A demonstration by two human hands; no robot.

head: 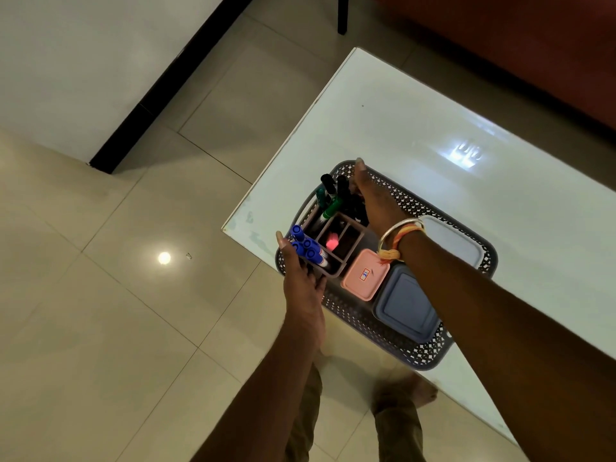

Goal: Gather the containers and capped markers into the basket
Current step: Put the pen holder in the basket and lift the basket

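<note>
A grey lattice basket (433, 356) sits on the near-left corner of the white table (433, 121). Inside it stands a brown divided holder (346, 258) with blue-capped markers (308, 246), green markers (328, 206), black markers (343, 190) and a glowing pink item (332, 244). Beside the holder lie a pink lidded container (365, 275), a blue-grey lidded container (406, 308) and a pale lidded container (453, 243). My left hand (303, 281) grips the basket's left end by the blue markers. My right hand (371, 198) reaches over the black markers to the far rim, fingers hidden.
The basket overhangs the table's left edge above beige floor tiles (133, 311). My feet (403, 395) stand just below it. A red-brown piece of furniture (533, 45) lines the far side, with a dark leg (342, 15) and a black-edged white panel (160, 95) beyond.
</note>
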